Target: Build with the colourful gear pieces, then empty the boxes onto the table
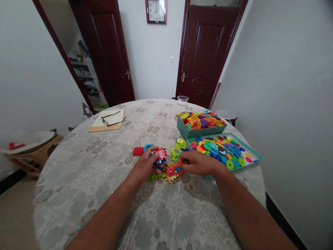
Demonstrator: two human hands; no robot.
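Observation:
On the table is a joined build of colourful plastic gear blocks (170, 170), with red, blue, orange, yellow and green parts. My left hand (147, 162) grips its left side, thumb and fingers around a red and dark blue block section (161, 154). At the right edge of the build, beside an orange piece with a small blue disc (179, 169), my right hand (196, 162) has its fingertips pinched together. What lies between those fingertips is hidden. Lime-green gear blocks (176, 152) sit just beyond the right fingers, and a flat red block (138, 151) is left of the build.
A teal box (200, 133) heaped with blocks stands at the right, behind its shallow teal lid (256, 157) of loose small gears. Black glasses (113, 123) lie on papers (104, 128) at the left. A clear plastic bowl (182, 100) sits at the table's far edge.

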